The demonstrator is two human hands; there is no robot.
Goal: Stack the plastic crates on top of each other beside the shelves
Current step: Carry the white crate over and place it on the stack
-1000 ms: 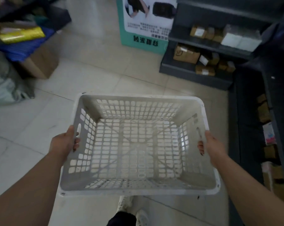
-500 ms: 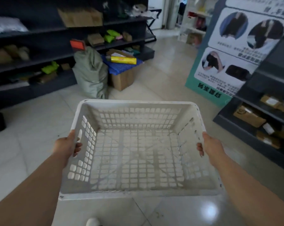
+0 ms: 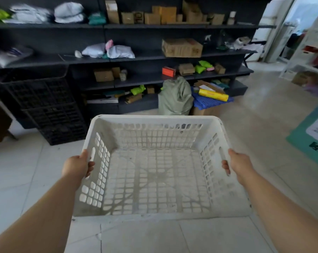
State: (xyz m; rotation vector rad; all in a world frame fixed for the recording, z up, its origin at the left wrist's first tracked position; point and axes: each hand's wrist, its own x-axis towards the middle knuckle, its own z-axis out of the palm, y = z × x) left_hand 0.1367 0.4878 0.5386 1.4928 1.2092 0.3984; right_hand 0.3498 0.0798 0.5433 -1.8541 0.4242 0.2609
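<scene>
An empty white perforated plastic crate (image 3: 160, 172) is held level above the tiled floor in front of me. My left hand (image 3: 76, 167) grips its left handle slot, with fingers curled through the wall. On the opposite side, my right hand (image 3: 238, 165) grips the right handle. A stack of black plastic crates (image 3: 45, 108) stands on the floor at the left, against the dark shelves (image 3: 154, 57), ahead and left of the white crate.
A green sack (image 3: 174, 97) and a cardboard box topped by a blue panel and a yellow roll (image 3: 213, 94) sit at the foot of the shelves. A teal sign board (image 3: 311, 136) stands at the right. Pale tiled floor lies between me and the shelves.
The view has swung left from the right-hand shelves and sign board to the long dark shelves. The black crate stack has come into view. Both hands have kept their grip on the white crate.
</scene>
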